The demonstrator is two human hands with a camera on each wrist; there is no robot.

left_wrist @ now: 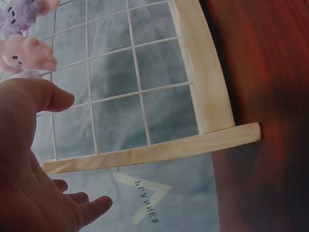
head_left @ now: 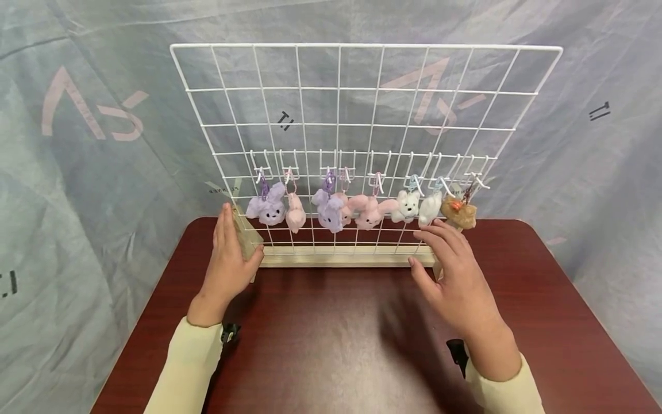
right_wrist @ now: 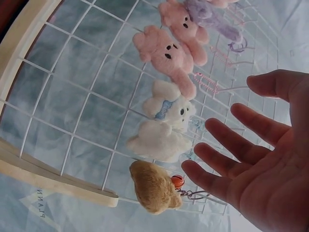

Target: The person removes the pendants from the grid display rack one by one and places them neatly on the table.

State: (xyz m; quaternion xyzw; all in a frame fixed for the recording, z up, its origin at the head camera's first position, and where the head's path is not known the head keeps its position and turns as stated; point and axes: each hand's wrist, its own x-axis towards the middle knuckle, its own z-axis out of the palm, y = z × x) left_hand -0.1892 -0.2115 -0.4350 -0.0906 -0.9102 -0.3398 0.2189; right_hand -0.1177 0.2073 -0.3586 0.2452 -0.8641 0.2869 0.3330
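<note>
A white wire grid (head_left: 338,89) stands on a wooden base (head_left: 346,257), with a row of small plush keychains on its hooks. At the left hang a purple bunny (head_left: 271,213) and a pink plush (head_left: 295,215). Mid-row are another purple plush (head_left: 329,213) and a pink bunny (head_left: 371,215). Farther right come a white dog (head_left: 408,202), a white plush (head_left: 430,208) and a brown plush (right_wrist: 152,186) with an orange bell. My left hand (head_left: 224,270) is beside the wooden side piece (head_left: 248,236), fingers extended. Fingers spread, my right hand (head_left: 460,282) is near the white and brown plushes, holding nothing.
The stand sits toward the back of a dark red-brown table (head_left: 331,333). Grey printed cloth (head_left: 103,190) hangs behind and at both sides. White hooks (head_left: 380,183) stick out from the grid toward me.
</note>
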